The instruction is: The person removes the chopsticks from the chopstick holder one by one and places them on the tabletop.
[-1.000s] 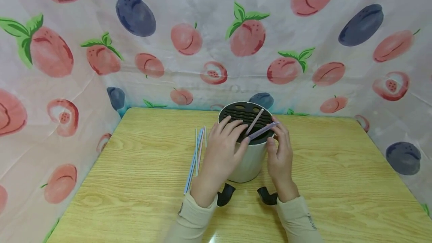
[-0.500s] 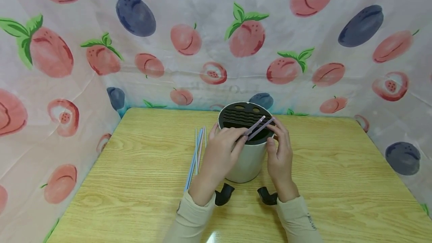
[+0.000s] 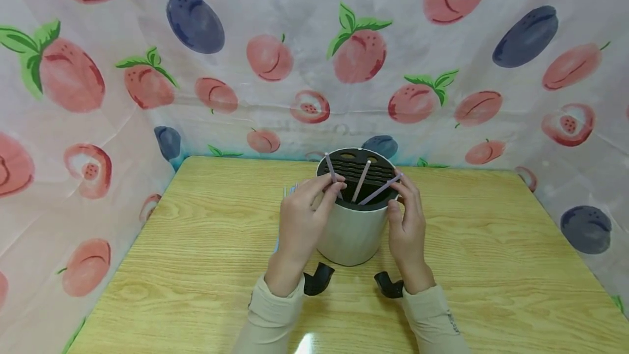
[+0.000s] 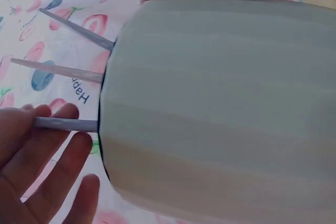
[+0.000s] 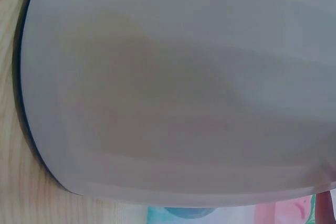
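Observation:
A pale utensil holder (image 3: 351,236) with a black slotted insert (image 3: 346,168) stands upright on the table. At its left rim my left hand (image 3: 302,214) pinches a purple chopstick (image 3: 330,167) between thumb and fingertips; its lower end dips into the opening. Two more chopsticks lean out of the front opening: a pinkish one (image 3: 361,179) in the middle and a purple one (image 3: 380,189) tilted right. My right hand (image 3: 408,228) grips the holder's right side at the rim, fingertips beside the tilted chopstick. The holder's wall fills the right wrist view.
Several blue chopsticks (image 3: 277,242) lie on the wooden table (image 3: 206,245) left of the holder, mostly hidden by my left hand and arm. Dark wrist mounts (image 3: 318,279) show at both wrists. A fruit-print cloth (image 3: 275,10) hangs behind the table and at both sides.
My left hand has moved left from the opening's middle to the left rim, where it pinches a purple chopstick. The middle chopstick now leans free. My right hand has stayed on the holder.

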`<action>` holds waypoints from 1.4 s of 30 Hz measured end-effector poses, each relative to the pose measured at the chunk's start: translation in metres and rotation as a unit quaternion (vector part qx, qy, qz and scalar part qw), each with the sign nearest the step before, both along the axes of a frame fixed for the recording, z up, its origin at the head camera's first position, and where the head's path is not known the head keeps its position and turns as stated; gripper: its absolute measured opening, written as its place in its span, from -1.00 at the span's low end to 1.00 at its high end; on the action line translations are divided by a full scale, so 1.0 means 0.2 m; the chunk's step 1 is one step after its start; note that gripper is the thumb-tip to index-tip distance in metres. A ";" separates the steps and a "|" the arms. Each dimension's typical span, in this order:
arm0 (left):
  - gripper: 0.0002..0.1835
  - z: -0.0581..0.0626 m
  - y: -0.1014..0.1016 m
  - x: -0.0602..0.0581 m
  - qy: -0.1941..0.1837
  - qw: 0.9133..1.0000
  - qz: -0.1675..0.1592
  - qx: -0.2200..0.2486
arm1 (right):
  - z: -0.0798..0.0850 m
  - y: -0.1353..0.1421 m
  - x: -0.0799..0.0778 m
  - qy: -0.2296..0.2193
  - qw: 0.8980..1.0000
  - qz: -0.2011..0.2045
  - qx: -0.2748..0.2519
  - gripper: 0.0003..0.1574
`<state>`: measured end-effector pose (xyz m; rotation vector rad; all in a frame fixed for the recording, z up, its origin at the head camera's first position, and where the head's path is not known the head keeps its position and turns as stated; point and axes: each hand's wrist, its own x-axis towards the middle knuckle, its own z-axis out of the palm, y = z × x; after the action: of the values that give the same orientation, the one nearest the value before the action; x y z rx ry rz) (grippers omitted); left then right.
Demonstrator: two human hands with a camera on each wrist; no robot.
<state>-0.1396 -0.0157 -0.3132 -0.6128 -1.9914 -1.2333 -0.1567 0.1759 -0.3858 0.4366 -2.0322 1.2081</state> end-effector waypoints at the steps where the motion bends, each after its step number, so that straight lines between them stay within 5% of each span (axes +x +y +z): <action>1: -0.83 0.01 0.00 0.00 -0.002 1.000 -0.003 0.010 | 0.00 0.00 0.00 0.002 1.000 0.002 -0.001 -0.53; 8: -0.84 0.05 -0.02 0.04 0.011 0.998 -0.018 0.058 | 0.00 0.00 0.00 0.005 1.000 0.003 -0.002 -0.50; 15: -0.84 0.12 -0.11 0.08 0.042 0.987 -0.052 0.148 | 0.00 0.00 0.00 0.008 1.000 0.003 -0.005 -0.50; 27: -0.77 0.21 -0.29 0.17 0.129 0.942 -0.069 0.301 | 0.00 -0.01 0.00 0.003 1.000 0.002 -0.006 -0.52; 30: -0.78 0.21 -0.33 0.17 0.100 0.957 -0.037 0.269 | 0.00 -0.01 0.00 0.003 1.000 0.002 -0.008 -0.52; 35: -0.74 0.15 -0.37 0.10 0.011 0.991 0.027 0.132 | 0.00 0.00 0.00 0.002 1.000 0.000 -0.006 -0.52; 42: -0.76 0.02 -0.40 -0.02 -0.052 0.996 0.064 0.023 | 0.00 -0.01 0.01 0.001 1.000 -0.001 -0.002 -0.51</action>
<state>-0.1446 -0.0952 -0.3089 -0.3993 -2.0468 -1.2524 -0.1556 0.1743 -0.3859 0.4338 -2.0272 1.2110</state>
